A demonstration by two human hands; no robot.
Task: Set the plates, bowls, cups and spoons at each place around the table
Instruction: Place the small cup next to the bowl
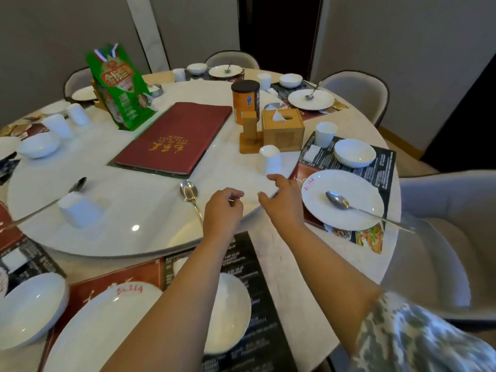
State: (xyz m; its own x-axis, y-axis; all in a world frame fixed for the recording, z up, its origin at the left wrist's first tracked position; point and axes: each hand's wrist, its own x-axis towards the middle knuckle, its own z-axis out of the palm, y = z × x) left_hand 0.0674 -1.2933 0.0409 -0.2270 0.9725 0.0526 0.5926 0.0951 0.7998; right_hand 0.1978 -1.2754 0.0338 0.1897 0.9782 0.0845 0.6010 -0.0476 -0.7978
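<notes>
My left hand (223, 209) hovers over the near rim of the white turntable (134, 237), fingers curled shut with nothing seen in them. Just left of it lies a gold-handled spoon (189, 193). My right hand (281, 201) is open, fingertips at the turntable's edge, just below a white cup (269, 160). A second cup (77, 210) and a spoon (77, 184) sit on the turntable's left. The place at right has a plate (357, 210) with a spoon (335, 201), a bowl (354, 153) and a cup (325, 134). Under my arms are a plate (107, 326) and bowl (233, 312).
On the turntable stand a red menu folder (174, 138), a green bag (118, 87), an orange canister (244, 100) and a wooden tissue box (283, 130). Another bowl (29, 310) lies at near left. Grey chairs (442, 237) ring the table; far places hold dishes.
</notes>
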